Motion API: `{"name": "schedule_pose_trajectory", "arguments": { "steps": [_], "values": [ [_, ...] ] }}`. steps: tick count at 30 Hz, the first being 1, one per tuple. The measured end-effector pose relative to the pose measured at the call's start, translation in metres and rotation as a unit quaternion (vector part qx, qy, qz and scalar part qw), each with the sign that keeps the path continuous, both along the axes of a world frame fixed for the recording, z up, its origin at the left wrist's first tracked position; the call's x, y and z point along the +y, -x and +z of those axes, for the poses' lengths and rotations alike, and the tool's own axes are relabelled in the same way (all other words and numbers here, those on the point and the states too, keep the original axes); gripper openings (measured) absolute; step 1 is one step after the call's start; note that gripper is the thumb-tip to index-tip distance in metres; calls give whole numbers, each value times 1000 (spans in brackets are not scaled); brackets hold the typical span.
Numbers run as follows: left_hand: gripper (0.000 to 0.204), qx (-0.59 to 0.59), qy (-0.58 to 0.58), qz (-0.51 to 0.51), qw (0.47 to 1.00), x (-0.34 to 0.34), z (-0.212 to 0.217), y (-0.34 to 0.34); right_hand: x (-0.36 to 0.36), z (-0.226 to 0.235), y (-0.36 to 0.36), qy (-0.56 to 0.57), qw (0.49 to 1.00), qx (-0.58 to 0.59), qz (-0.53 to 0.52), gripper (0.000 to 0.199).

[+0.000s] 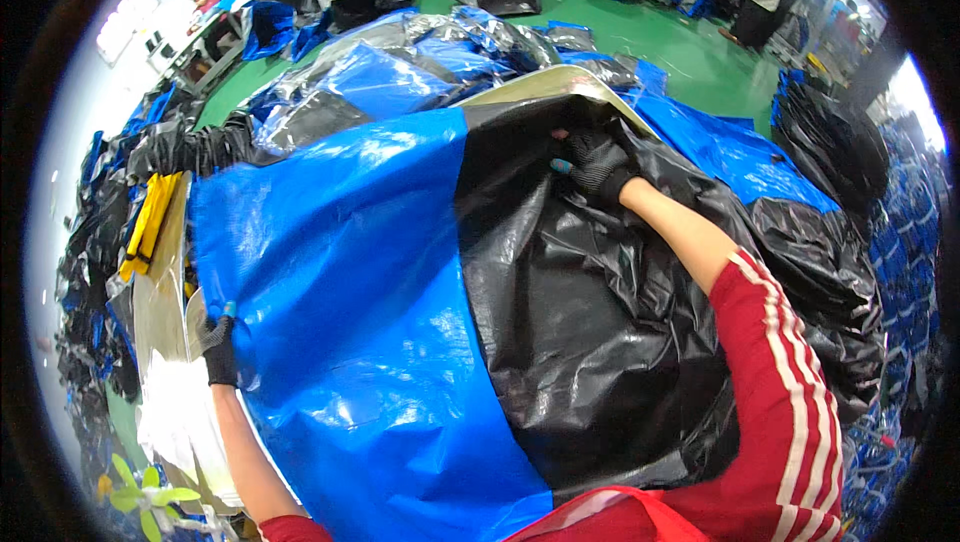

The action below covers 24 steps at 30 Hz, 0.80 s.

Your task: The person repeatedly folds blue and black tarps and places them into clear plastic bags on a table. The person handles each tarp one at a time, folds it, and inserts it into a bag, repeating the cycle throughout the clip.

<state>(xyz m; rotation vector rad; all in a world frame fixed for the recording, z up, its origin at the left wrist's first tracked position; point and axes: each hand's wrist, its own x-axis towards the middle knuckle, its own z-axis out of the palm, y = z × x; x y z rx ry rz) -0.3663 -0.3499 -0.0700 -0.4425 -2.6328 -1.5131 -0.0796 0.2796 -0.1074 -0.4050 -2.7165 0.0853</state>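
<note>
1. Green workshop floor [690, 47] stretches across the far side, heaped with crumpled blue and black sheets [400, 62]; more black bundles [830, 142] are stacked at the right.
2. Near the person, a large tarpaulin piece [400, 272], blue on its left and black on its right, lies spread over a pale board [165, 342] whose edges show at the left and far side.
3. Gloved, the left hand [219, 347] is closed on the tarpaulin's near-left edge, fingers curled round the blue margin.
4. Also gloved, the right hand [592, 167] reaches to the far edge of the black part, fingers folded over the fabric by the board's far corner.
5. Between the two grips the sheet runs diagonally, near-left to far-right, so each hand holds an opposite end.
6. A yellow strap [148, 222] lies at the far left, apart from both hands.
</note>
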Motion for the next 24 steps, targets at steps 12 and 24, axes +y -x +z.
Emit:
{"name": "schedule_pose_trajectory", "arguments": {
  "steps": [12, 24],
  "values": [
    [64, 337, 325, -291, 835, 187, -2, -228, -44, 136, -219, -4, 911, -254, -324, 103],
    [71, 291, 371, -340, 814, 264, -39, -268, 102, 78, -345, 83, 985, -110, -105, 47]
  ]
}}
